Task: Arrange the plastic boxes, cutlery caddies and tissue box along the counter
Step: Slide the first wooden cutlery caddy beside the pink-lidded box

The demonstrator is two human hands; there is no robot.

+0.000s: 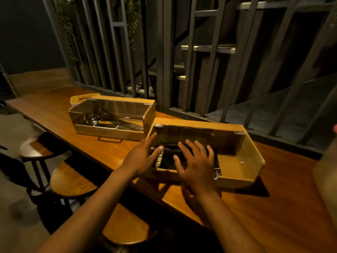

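- Cutlery caddy [235, 172], near one: wooden tray with a clear hinged cover, sits on the bench [255, 216] toward its back edge, skewed to the rail. Dark-handled cutlery packed in the left half, right half looks bare.
- Second caddy [109, 131] just beside it on the left, corners nearly touching; spoons or ladles inside, wire handle at the front.
- Left hand [141, 158]: fingers spread, released, at the near caddy's left front corner. Contact unclear.
- Right hand [197, 165]: fingers spread, flat over the cutlery and front lip, grasping nothing.
- Handling guess: stiff box, moderately heavy, weight biased left. Cover looks thin, don't press or lift by it.
- Take hold at both wooden end walls, or slide it by the front lip. Keep level or the cutlery shifts.
- Stools [73, 179] below the bench edge. Tissue box not seen.
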